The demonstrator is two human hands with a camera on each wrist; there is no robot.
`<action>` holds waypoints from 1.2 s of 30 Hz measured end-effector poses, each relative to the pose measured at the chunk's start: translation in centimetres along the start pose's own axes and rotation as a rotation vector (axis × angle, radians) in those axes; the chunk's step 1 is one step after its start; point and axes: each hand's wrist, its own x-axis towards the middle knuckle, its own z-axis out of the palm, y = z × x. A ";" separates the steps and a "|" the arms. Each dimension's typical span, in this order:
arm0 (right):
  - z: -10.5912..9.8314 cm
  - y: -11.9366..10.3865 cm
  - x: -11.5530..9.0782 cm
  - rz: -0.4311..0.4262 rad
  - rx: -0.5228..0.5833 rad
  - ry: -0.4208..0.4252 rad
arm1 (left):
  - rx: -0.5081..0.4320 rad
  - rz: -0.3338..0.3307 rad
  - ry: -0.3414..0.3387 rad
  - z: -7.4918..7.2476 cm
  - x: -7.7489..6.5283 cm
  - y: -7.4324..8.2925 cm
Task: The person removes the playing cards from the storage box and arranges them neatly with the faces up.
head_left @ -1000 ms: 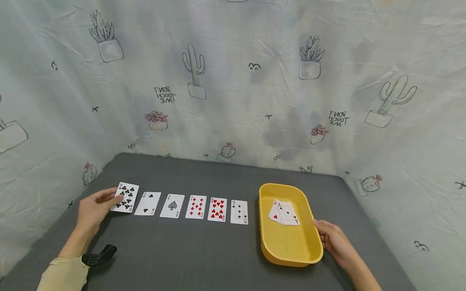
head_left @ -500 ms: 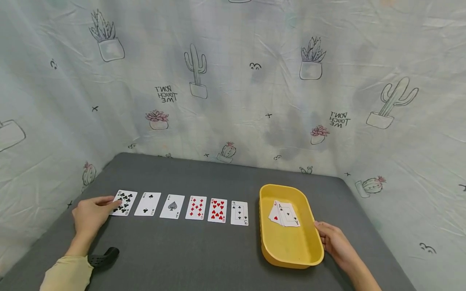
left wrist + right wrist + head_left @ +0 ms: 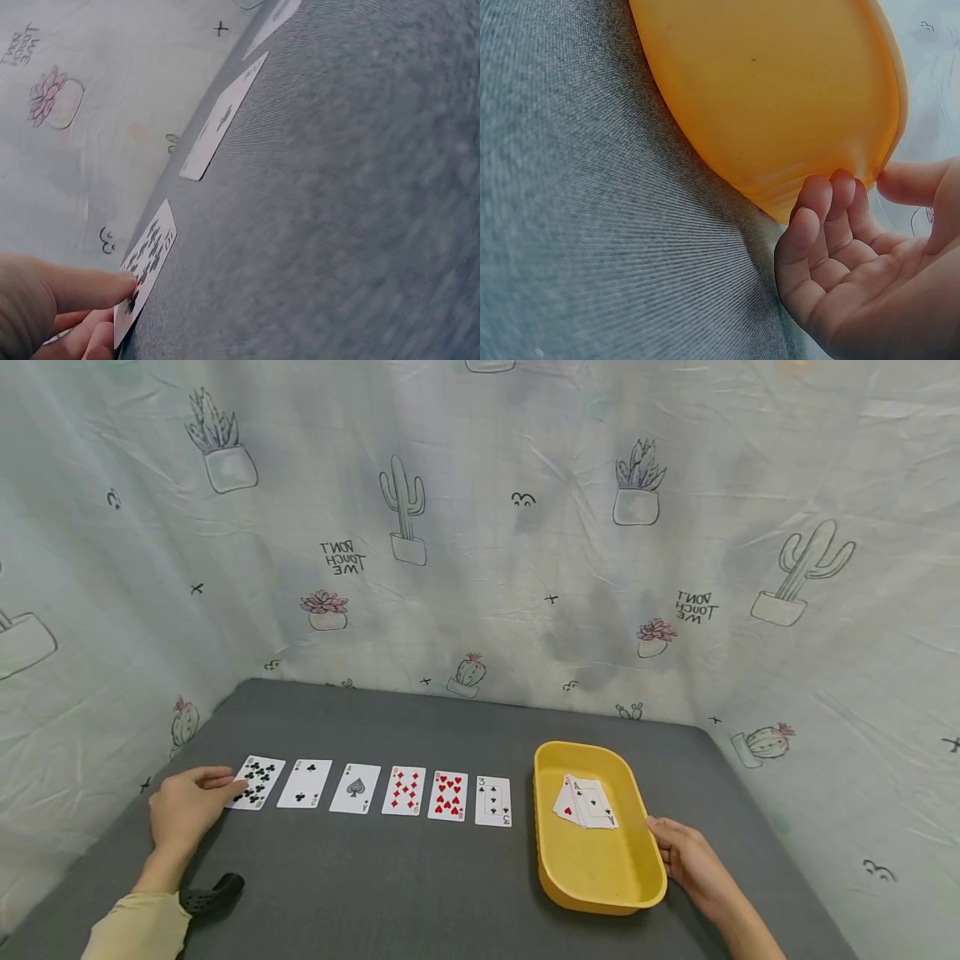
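At the left end of a row of face-up playing cards, my left hand (image 3: 187,806) pinches the ten of clubs card (image 3: 258,781) by its left edge. Seen from the left wrist, the thumb (image 3: 97,289) lies over the card's face and the other fingers are tucked under its edge. My right hand (image 3: 693,860) grips the right side of a yellow plastic tray (image 3: 592,893). In the right wrist view, the thumb is at the tray's rim and the curled fingertips (image 3: 817,195) press its outer wall. A few cards, an ace of clubs (image 3: 594,803) uppermost, overlap inside the tray.
Rightward along the row lie a two of clubs (image 3: 304,783), an ace of spades (image 3: 355,788), a diamonds card (image 3: 404,791), a hearts card (image 3: 448,796) and a three of clubs (image 3: 492,801). The dark grey table (image 3: 375,893) ends at a cactus-print curtain (image 3: 480,568).
My left hand has lowered the ten of clubs card, bringing it nearer and down to the table at the row's left end. The right hand and the tray have stayed put.
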 end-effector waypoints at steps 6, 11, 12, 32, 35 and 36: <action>0.0 -0.1 0.0 0.011 0.007 0.001 | -0.020 -0.031 0.008 0.2 -0.1 0.2; -0.1 -0.1 0.0 0.024 0.010 0.005 | -0.036 -0.041 0.022 0.3 -0.2 0.4; 0.0 -0.1 0.0 0.027 0.009 0.007 | -0.037 -0.044 0.026 0.4 -0.2 0.5; 0.0 -0.5 0.0 0.019 -0.004 0.011 | -0.031 -0.073 0.009 0.3 -0.1 -0.1; 0.1 -0.5 -0.1 0.017 -0.008 0.006 | -0.023 -0.059 0.010 0.3 -0.1 0.0; 0.1 -0.5 -0.1 0.017 -0.009 0.004 | -0.023 -0.062 0.007 0.3 -0.1 0.0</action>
